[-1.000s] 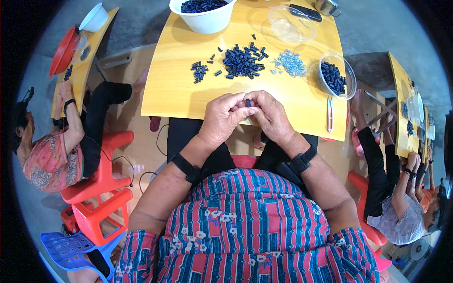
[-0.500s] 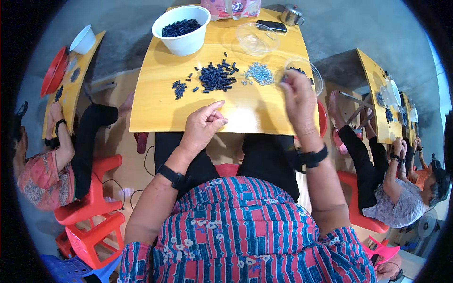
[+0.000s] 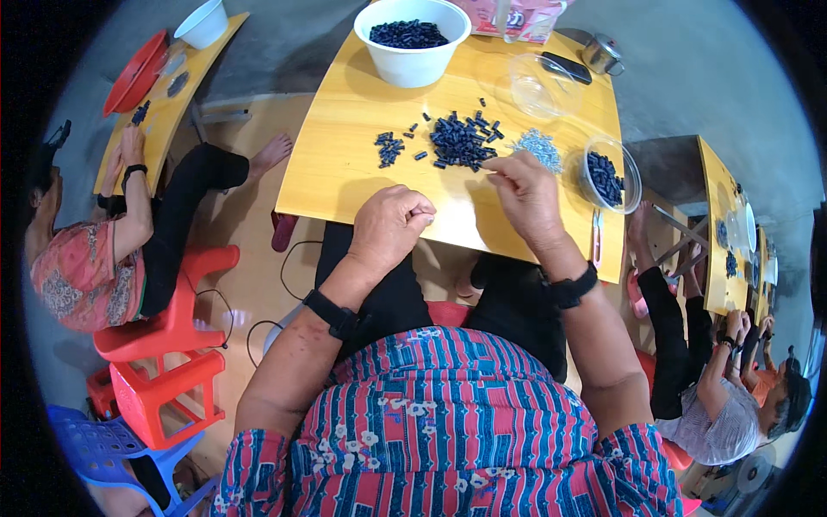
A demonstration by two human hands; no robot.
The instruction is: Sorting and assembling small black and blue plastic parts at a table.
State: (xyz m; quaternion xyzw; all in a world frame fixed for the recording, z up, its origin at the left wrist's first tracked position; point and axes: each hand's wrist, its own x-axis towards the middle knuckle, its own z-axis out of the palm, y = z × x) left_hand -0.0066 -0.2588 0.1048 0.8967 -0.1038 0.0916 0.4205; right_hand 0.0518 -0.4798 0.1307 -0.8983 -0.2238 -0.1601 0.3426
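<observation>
My left hand (image 3: 389,226) is curled above the table's near edge, thumb and fingers together. Anything small inside it is hidden from me. My right hand (image 3: 527,196) has its fingers pinched at the right edge of a pile of short black cylindrical pieces (image 3: 463,141); what they hold, if anything, I cannot make out. Just beyond that hand lies a heap of small silver metal parts (image 3: 537,148). A smaller group of black pieces (image 3: 390,150) sits left of the pile. To the right, a clear plastic bowl (image 3: 636,177) holds more black pieces (image 3: 605,178).
Behind the piles stand a white tub (image 3: 413,62) of black pieces, a clear container (image 3: 543,86), a dark phone (image 3: 567,68), a metal cup (image 3: 602,54) and a pink package (image 3: 517,19). Small scissors (image 3: 596,234) lie near the right edge. People sit at tables on both sides.
My right hand has moved left from over the clear bowl to the black pile, uncovering the bowl and scissors. My left hand's fingers have curled in more. The whole view has shifted.
</observation>
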